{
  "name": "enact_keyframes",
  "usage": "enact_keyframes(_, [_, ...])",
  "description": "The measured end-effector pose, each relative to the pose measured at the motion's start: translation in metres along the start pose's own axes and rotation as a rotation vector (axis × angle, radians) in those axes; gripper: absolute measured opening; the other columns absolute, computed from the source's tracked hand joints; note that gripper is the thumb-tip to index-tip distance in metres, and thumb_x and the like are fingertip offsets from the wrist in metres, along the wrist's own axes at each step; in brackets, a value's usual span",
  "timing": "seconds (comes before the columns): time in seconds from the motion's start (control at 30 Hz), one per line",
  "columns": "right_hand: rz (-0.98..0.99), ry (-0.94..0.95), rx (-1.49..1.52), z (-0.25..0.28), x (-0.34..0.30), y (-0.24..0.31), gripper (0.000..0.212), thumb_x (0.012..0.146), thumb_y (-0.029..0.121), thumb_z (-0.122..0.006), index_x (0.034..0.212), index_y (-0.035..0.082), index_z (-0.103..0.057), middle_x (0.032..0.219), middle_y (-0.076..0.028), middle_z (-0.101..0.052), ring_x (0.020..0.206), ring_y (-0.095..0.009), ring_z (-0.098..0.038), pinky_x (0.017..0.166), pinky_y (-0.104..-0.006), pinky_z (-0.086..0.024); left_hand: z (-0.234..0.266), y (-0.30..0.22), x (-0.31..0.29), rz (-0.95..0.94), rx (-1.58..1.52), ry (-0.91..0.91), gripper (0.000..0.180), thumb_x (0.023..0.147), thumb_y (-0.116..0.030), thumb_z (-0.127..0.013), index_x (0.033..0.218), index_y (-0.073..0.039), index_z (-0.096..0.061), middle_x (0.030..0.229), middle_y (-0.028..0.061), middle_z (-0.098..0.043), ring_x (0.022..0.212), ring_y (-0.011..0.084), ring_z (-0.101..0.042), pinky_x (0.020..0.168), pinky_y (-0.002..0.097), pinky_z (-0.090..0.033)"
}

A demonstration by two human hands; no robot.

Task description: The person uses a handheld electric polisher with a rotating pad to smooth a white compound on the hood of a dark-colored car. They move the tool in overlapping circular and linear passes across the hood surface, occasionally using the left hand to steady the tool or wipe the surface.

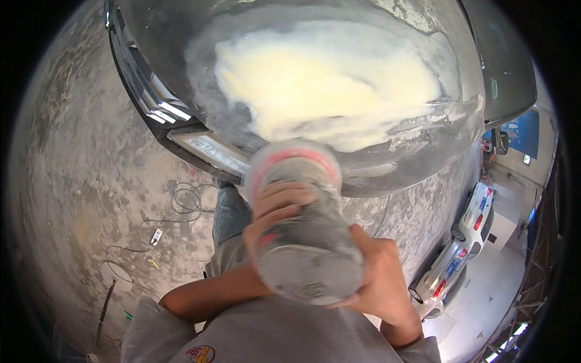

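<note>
Both hands grip a dusty grey power sander (315, 227). My left hand (278, 209) wraps its fingers over the left side of the body. My right hand (381, 275) closes around the right side, near the rounded rear end, with part of its fingers hidden behind the tool. At the far end, the round pad (293, 151), pale with a red ring and blurred, overlaps the near edge of a dark car hood (387, 166). I cannot tell whether pad and hood touch. Pale yellow filler (302, 81) covers a wide patch of the hood, with whitish dust and scuffed grey around it.
The car's headlight (215, 151) and grille (160, 109) lie left of the pad. A cable (187, 199) curls over the mottled floor to a white power strip (157, 236). At far right stand a silver car (442, 266) and a white car (477, 212).
</note>
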State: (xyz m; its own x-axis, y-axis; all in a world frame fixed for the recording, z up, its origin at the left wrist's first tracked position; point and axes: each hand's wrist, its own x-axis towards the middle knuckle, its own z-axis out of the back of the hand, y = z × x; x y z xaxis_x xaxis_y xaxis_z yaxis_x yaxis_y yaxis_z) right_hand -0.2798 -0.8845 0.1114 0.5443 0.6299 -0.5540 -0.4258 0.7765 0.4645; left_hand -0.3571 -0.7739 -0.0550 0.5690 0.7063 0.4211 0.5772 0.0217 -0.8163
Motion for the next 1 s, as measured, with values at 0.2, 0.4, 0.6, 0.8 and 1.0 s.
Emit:
enact_keyframes(0.2, [0.016, -0.11, 0.064, 0.0, -0.001, -0.003, 0.08, 0.047, 0.037, -0.104, 0.101, -0.002, -0.059, 0.065, -0.015, -0.062, 0.069, -0.042, -0.071, 0.062, -0.0462, -0.054, -0.011, 0.003, 0.009, -0.02, -0.008, 0.075, 0.08, 0.077, -0.041, -0.091, 0.136, 0.001, -0.056, 0.136, 0.0219, -0.065, 0.125, 0.0391, -0.064, 0.11, 0.0552, -0.046])
enact_keyframes(0.4, [-0.033, -0.02, -0.047, -0.005, 0.001, 0.007, 0.078, 0.049, 0.037, -0.103, 0.1, -0.001, -0.057, 0.067, -0.016, -0.064, 0.066, -0.04, -0.071, 0.06, -0.0438, -0.052, -0.002, 0.0, 0.005, -0.031, 0.039, -0.07, 0.08, 0.075, -0.041, -0.094, 0.13, -0.001, -0.051, 0.128, 0.0222, -0.067, 0.116, 0.0369, -0.067, 0.106, 0.0546, -0.048])
enact_keyframes(0.6, [-0.011, -0.019, -0.077, -0.005, 0.003, 0.008, 0.081, 0.051, 0.043, -0.102, 0.103, -0.001, -0.057, 0.067, -0.016, -0.064, 0.065, -0.04, -0.069, 0.059, -0.0442, -0.051, 0.0, 0.003, 0.0, -0.05, 0.069, -0.108, 0.077, 0.077, -0.038, -0.093, 0.13, -0.001, -0.052, 0.129, 0.0228, -0.067, 0.117, 0.0382, -0.067, 0.108, 0.0532, -0.047])
enact_keyframes(0.8, [-0.024, -0.037, -0.064, -0.009, 0.0, 0.007, 0.083, 0.049, 0.042, -0.102, 0.105, -0.002, -0.058, 0.068, -0.016, -0.065, 0.066, -0.04, -0.07, 0.06, -0.0439, -0.052, -0.001, 0.005, -0.003, -0.052, -0.013, 0.023, 0.072, 0.081, -0.034, -0.09, 0.132, 0.001, -0.053, 0.127, 0.024, -0.068, 0.117, 0.0392, -0.068, 0.106, 0.0556, -0.048])
enact_keyframes(1.0, [-0.04, 0.003, -0.086, -0.005, 0.004, 0.012, 0.082, 0.05, 0.04, -0.102, 0.105, -0.002, -0.057, 0.07, -0.018, -0.067, 0.068, -0.04, -0.072, 0.061, -0.0435, -0.053, -0.003, 0.004, -0.003, -0.078, -0.011, -0.152, 0.078, 0.078, -0.037, -0.094, 0.132, 0.0, -0.052, 0.129, 0.0238, -0.066, 0.119, 0.0388, -0.067, 0.106, 0.0558, -0.049])
